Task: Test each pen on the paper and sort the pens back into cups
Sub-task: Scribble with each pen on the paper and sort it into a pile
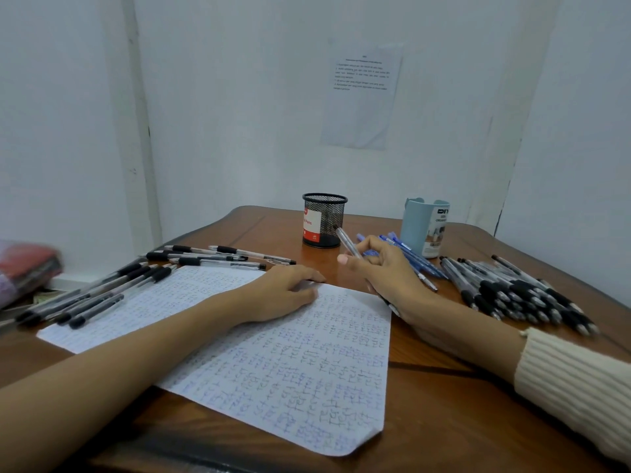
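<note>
Pen (pixel 346 241) under test: held in our right hand (pixel 386 271), fingers curled round its barrel. Its long axis runs diagonally, rear end up toward the black mesh cup (pixel 324 220), dark grip end down at the right edge of the paper (pixel 307 370). Our left hand (pixel 283 291) lies on the paper, fingers relaxed, gripping nothing. A pale blue cup (pixel 423 227) stands right of the mesh cup on the table (pixel 444 404); we cannot tell what either holds. Blue pens (pixel 406 254) lie just beside the blue cup.

Printed sheet (pixel 363 93) on wall; red bundle (pixel 27 264) left
</note>
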A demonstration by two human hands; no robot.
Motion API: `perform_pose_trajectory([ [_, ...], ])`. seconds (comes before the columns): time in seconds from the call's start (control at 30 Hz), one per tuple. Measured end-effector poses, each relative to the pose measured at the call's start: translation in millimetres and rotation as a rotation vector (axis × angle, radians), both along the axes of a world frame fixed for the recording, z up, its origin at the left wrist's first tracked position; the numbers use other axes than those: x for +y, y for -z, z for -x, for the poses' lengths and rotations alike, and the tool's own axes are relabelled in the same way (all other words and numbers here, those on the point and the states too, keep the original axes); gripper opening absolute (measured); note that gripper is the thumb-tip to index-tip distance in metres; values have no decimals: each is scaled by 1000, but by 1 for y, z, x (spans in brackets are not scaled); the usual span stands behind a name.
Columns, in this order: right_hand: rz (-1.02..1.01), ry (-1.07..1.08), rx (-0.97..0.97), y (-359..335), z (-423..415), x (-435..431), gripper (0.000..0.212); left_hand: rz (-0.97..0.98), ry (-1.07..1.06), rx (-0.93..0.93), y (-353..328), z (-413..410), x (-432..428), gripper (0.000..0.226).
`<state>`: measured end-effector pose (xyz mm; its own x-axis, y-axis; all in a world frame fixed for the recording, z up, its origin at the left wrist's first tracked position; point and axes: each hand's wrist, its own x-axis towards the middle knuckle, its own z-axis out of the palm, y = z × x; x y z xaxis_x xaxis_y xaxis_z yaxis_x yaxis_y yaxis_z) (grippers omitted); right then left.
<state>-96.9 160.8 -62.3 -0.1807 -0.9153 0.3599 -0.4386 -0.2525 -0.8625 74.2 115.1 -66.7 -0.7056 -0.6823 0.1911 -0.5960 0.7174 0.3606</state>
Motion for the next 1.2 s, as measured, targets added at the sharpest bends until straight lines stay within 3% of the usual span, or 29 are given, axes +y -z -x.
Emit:
perform_pose_trajectory([
  [0.1, -51, 122, 184, -13, 18, 0, 17, 23, 15, -12, 2, 0, -2, 37],
  [0.27, -148, 441, 779, -39, 84, 11, 26, 72, 19, -39, 6, 0, -8, 37],
  [0.33, -184, 565, 876, -43, 107, 19, 25, 103, 36, -31, 7, 0, -7, 36],
  [0.47, -272, 706, 921, -42, 132, 28, 37, 153, 61, -15, 8, -1, -9, 35],
  [0.6, -331, 730, 988, -37, 138, 28, 26, 137, 51, -15, 10, -1, -10, 36],
  [0.83, -225, 812, 1029, -40, 129, 25, 31, 68, -1, 111, 2, -6, -6, 37],
  [0.93, -98, 717, 966, -43, 110, 21, 19, 156, -135, 33, -4, -15, -14, 38],
  [1.03, 18, 560, 943, -42, 75, 7, 24, 147, -272, -115, -8, -30, -18, 38],
  [1.2, 52, 213, 889, -33, -3, -29, 22, 148, -347, -145, -7, -56, -16, 44],
])
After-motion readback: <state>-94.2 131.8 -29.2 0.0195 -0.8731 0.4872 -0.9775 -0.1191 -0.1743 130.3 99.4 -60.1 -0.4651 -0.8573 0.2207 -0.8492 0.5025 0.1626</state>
